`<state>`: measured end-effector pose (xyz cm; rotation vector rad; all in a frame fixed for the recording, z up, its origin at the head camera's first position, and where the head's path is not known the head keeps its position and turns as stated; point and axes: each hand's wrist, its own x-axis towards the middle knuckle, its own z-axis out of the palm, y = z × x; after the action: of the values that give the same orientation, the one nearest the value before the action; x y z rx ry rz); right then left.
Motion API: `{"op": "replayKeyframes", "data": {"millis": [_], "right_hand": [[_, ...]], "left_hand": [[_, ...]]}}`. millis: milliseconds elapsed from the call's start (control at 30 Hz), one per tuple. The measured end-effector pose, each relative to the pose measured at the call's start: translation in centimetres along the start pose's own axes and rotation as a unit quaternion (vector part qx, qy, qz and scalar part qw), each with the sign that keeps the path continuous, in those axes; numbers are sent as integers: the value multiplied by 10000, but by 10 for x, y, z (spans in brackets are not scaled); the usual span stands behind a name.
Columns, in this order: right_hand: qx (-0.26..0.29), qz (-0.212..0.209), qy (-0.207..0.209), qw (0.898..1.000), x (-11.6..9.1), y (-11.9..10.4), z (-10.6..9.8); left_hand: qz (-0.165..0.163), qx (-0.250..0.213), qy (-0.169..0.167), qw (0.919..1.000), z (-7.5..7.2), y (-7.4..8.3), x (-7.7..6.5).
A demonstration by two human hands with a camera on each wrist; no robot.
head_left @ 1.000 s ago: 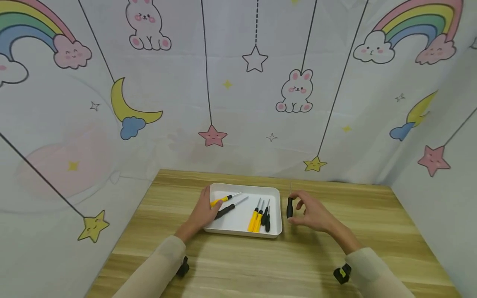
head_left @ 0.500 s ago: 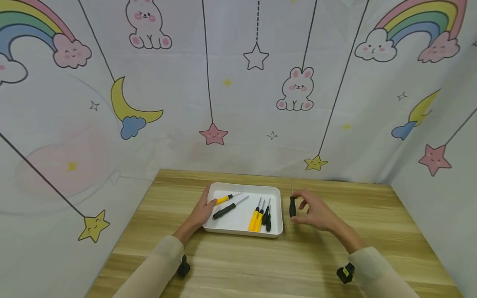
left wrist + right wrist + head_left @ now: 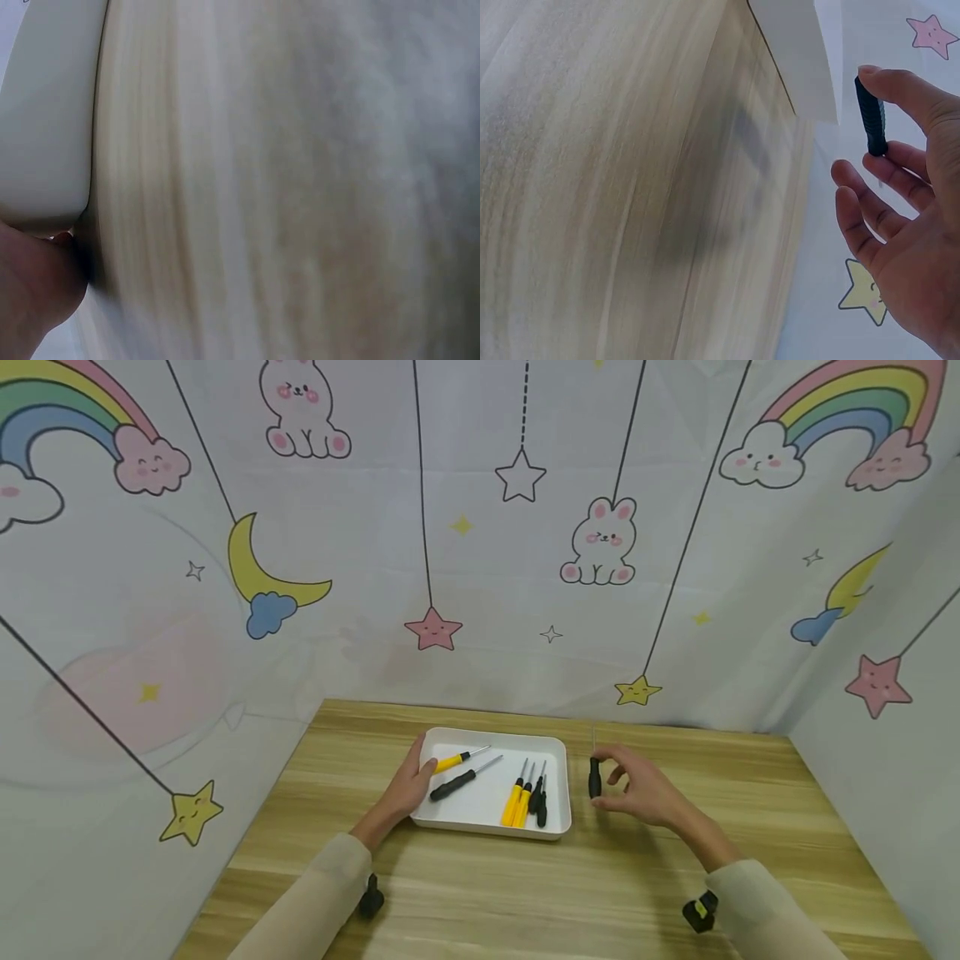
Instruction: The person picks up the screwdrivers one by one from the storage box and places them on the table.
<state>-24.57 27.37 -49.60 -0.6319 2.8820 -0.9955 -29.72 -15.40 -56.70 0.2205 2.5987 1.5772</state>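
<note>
My left hand grips the left wall of a white tray, thumb over the rim; only part of that hand shows in the left wrist view. Right of the tray, my right hand holds a black screwdriver above the table, its thin shaft pointing away. Thumb and fingers pinch the ends of its handle in the right wrist view. Inside the tray, a yellow screwdriver and a black screwdriver lie at left. Two yellow screwdrivers and two small black screwdrivers lie at right.
A wood-grain table bears the tray. Behind it hangs a white curtain printed with rabbits, stars and rainbows, which continues at both sides. A black device sits at the right wrist, another black device at the left.
My left thumb has drawn back from over the left screwdrivers to the tray's rim, uncovering their handles. My right hand has shifted slightly right with the black screwdriver.
</note>
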Motion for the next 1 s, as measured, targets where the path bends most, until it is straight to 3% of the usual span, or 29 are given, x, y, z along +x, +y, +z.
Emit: {"op": "replayKeyframes", "data": {"millis": [500, 1000], "right_hand": [[141, -8, -45, 9999, -4, 17, 7], [112, 152, -389, 9991, -7, 24, 21]], "left_hand": [[55, 153, 58, 9999, 0, 2, -1], [105, 136, 90, 9998, 0, 1, -2]]}}
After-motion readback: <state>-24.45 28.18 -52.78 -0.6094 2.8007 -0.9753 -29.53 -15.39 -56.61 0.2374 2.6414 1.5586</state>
